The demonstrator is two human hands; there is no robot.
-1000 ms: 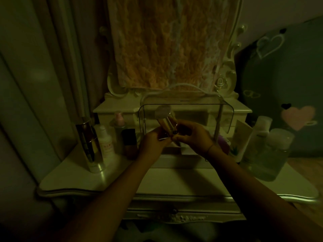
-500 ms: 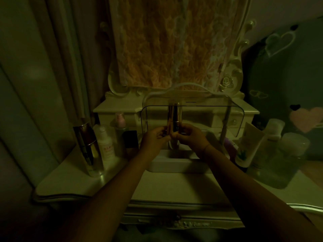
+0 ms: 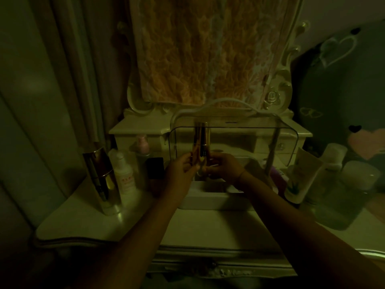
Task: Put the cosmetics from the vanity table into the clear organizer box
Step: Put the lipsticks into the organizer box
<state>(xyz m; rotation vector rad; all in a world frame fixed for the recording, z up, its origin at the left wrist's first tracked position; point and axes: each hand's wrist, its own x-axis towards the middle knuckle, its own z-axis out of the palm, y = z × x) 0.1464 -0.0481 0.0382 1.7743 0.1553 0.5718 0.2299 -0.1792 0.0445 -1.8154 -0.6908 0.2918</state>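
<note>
The clear organizer box [image 3: 258,140] with a white base and a curved white handle stands at the middle of the vanity table [image 3: 208,228]. My left hand [image 3: 180,171] and my right hand [image 3: 226,168] both grip a tall gold bottle [image 3: 201,138], held upright in the box's open front. On the left of the table stand a shiny gold bottle [image 3: 102,180], a white bottle [image 3: 124,174], a pink-capped bottle [image 3: 143,143] and a small dark jar [image 3: 154,167]. On the right are a white tube [image 3: 300,178] and two large clear bottles [image 3: 350,190].
A lace-covered mirror [image 3: 208,53] with an ornate white frame rises behind the box, above small drawers. Curtains hang at the left. A dark cushion with hearts [image 3: 341,84] leans at the right. The scene is very dim.
The gold bottle was tilted in my hands a second ago; it now stands upright in the box's opening, held by both hands. The camera has drifted slightly.
</note>
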